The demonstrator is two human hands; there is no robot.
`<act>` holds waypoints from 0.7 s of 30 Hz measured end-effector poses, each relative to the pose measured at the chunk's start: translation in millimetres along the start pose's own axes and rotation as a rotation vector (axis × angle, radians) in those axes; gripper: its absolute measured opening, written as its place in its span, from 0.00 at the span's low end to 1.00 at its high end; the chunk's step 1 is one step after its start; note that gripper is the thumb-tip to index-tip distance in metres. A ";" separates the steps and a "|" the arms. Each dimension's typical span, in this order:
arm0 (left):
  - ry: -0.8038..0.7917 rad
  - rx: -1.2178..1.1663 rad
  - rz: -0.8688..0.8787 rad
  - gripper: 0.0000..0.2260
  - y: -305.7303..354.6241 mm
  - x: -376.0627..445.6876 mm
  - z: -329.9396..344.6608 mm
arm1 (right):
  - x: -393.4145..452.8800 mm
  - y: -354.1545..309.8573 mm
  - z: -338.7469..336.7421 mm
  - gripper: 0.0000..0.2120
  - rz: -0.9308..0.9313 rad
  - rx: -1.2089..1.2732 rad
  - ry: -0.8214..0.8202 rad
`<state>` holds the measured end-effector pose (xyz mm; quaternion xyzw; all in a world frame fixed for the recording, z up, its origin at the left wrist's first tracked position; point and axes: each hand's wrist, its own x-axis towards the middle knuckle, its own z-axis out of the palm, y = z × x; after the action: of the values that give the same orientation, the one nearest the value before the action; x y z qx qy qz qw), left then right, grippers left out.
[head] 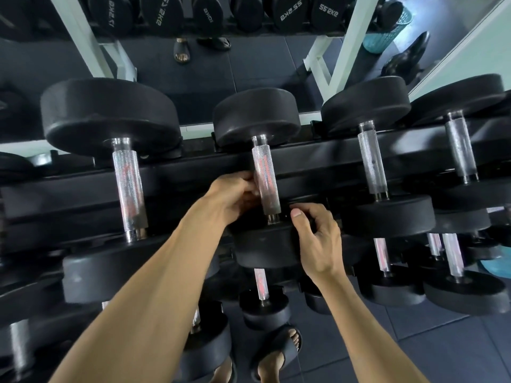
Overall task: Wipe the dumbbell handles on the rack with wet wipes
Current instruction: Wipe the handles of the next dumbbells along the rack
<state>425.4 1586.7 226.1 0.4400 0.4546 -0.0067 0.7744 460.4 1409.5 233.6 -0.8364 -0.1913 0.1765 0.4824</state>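
From the head camera, looking down over the rack (304, 158), the left hand (235, 194) has its fingers curled against the left side of the knurled handle (265, 181) of the middle dumbbell (257, 117) on the top tier, gripping it low down. The right hand (318, 239) rests on that dumbbell's near head (265, 244), thumb up on its top edge and fingers curled round its right side, steadying it. No wet wipe shows in either hand; if one is tucked under the left fingers, I cannot tell. The risk I see is that a rub along the handle could roll the dumbbell in its cradle should the right hand slacken, or pinch the fingers against the neighbouring head (387, 217) close by on the right. Wiping with nothing in hand would also leave the handle uncleaned. More dumbbells sit to the left and right and on lower tiers. A mirror (193, 64) behind the rack reflects sandalled feet and numbered weights, and the floor (414, 341) is dark matting, with a teal basket (387, 31) far right.
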 end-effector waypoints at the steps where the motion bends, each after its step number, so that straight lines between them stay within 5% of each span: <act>1: 0.000 -0.125 0.012 0.16 3.1 1.2 2.2 | -0.4 1.3 0.7 0.11 -0.005 -0.003 0.004; 3: -0.039 -0.182 0.002 0.18 2.6 0.3 6.4 | -0.9 4.8 1.1 0.16 -0.016 -0.021 -0.003; 9: -0.092 0.249 -0.114 0.15 -13.4 -12.0 -7.8 | -8.0 13.0 -1.2 0.28 -0.109 -0.097 -0.045; 14: 0.052 -0.139 0.006 0.17 11.1 4.0 -1.6 | -5.7 14.1 0.7 0.27 -0.104 -0.099 -0.017; 18: 0.035 0.363 -0.076 0.16 -6.6 -5.6 -0.5 | -4.5 15.1 2.7 0.26 -0.118 -0.109 0.021; 21: 0.045 0.375 -0.075 0.16 -9.8 -12.1 1.6 | -4.3 15.0 2.8 0.26 -0.120 -0.103 0.021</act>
<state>415.4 1574.9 228.4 0.5593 0.4785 -0.1104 0.6679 457.6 1402.6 219.6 -0.8490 -0.2447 0.1285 0.4504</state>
